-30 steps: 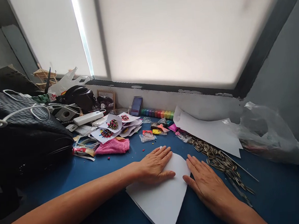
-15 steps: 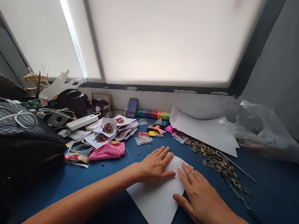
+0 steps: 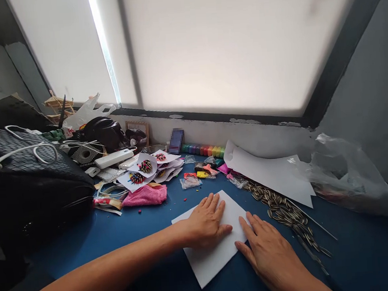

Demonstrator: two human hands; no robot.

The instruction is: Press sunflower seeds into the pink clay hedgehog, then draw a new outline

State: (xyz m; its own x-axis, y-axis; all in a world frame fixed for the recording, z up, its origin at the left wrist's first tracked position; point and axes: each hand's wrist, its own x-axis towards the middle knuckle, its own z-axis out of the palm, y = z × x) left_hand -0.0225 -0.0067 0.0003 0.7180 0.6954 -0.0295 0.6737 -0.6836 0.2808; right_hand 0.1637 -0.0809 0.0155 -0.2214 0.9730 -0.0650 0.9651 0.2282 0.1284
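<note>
A white sheet of paper point(image 3: 213, 268) lies on the blue tabletop, set at a slant to me. My left hand point(image 3: 208, 222) rests flat across its middle with the fingers stretched out, and the forearm covers part of the paper. At the sheet's right edge, my right hand point(image 3: 265, 247) is laid palm down, fingertips on the paper and thumb slightly apart. Neither hand grips anything. To the right of the paper lies a spread of striped sunflower seeds point(image 3: 284, 208).
White papers bearing seed-and-clay decorations point(image 3: 142, 171), a pink cloth point(image 3: 145, 195) and a black woven bag point(image 3: 27, 183) are on the left. Small clay packets point(image 3: 190, 180) sit ahead. Larger white sheets point(image 3: 268, 169), a thin stick point(image 3: 314, 219) and a clear plastic bag point(image 3: 356, 187) are right.
The paper's outline has gone from a long point toward me to a compact, squarer shape. Both hands stay spread on it; the whole view has shifted slightly.
</note>
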